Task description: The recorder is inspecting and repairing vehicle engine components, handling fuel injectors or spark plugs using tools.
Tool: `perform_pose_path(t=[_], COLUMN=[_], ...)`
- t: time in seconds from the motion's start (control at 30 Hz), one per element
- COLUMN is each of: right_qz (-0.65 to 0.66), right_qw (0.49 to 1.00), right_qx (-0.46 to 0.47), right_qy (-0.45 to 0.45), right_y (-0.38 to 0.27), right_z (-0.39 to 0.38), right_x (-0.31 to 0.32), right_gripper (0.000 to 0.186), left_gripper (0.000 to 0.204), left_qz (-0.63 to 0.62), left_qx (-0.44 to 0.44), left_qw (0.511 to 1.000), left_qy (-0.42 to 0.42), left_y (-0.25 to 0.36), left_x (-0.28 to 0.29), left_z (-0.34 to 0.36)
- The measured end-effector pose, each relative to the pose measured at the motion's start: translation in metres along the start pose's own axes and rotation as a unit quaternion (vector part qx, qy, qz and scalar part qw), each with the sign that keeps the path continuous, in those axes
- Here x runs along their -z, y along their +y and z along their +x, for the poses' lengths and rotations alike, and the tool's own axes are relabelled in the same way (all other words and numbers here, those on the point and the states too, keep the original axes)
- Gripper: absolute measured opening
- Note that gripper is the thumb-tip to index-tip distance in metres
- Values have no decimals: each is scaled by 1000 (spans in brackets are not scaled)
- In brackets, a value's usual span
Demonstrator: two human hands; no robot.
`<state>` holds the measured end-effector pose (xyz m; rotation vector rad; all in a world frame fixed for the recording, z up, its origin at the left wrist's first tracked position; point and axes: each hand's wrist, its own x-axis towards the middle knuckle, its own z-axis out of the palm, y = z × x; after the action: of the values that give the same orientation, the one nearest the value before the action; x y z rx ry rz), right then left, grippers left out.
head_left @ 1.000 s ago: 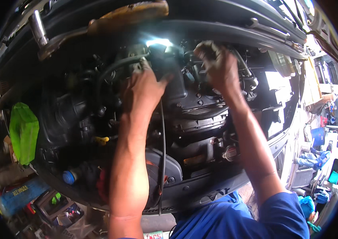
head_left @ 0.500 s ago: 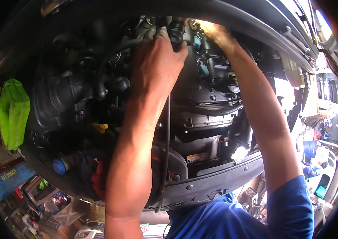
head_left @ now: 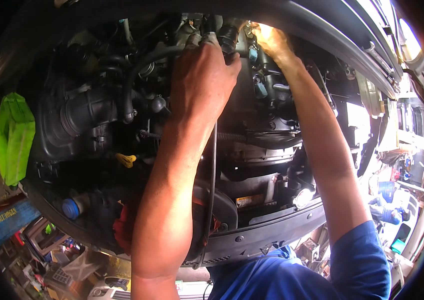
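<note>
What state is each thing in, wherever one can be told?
Left hand: fingers bent among engine parts, grip unclear.
Right hand: brightly lit, grip unclear.
Engine bay: open.
Black cable: hanging down over the front panel.
Blue cap: fitted.
Green block-shaped object: upright.
Round cap: washed out by glare, tightness unclear.

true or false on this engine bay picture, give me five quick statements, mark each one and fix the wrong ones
1. The left hand and right hand both reach in among engine parts. True.
2. The bright green object is at the picture's right side. False: the bright green object is at the left.
3. A thin dark cord runs between the two forearms. True.
4. The right sleeve is red. False: it is blue.
5. The left hand grips the yellow handle. False: the yellow handle is apart from both hands.
</note>
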<state>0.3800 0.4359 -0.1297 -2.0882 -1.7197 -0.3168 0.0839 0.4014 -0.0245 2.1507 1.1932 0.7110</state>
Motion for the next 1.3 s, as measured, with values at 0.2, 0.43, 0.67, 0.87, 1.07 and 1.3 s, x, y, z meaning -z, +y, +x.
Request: perform_pose_path(t=[0.2, 0.43, 0.67, 0.87, 1.07, 1.3], right_qz=[0, -4, -17, -24, -26, -42], right_qw=[999, 995, 996, 998, 998, 998], right_qx=[-32, -85, -73, -54, -43, -41], right_qy=[4, -44, -55, -34, -26, -16], right_y=[3, 15, 16, 12, 12, 15], right_z=[5, 10, 11, 10, 11, 13], right_x=[-15, -29, -32, -26, -27, -34], right_gripper=[26, 25, 27, 28, 28, 29], left_gripper=[42, 33, 42, 43, 43, 44], left_qz=[-14, -9, -6, -1, -4, -14], left_qx=[8, 22, 28, 24, 20, 35], left_qw=[1000, 1000, 999, 999, 1000, 999], left_qy=[-5, -10, -29, -25, -17, -24], left_y=[-2, 1, 1, 0, -2, 1], left_x=[-2, 1, 3, 4, 3, 3], left_z=[0, 0, 0, 1, 0, 0])
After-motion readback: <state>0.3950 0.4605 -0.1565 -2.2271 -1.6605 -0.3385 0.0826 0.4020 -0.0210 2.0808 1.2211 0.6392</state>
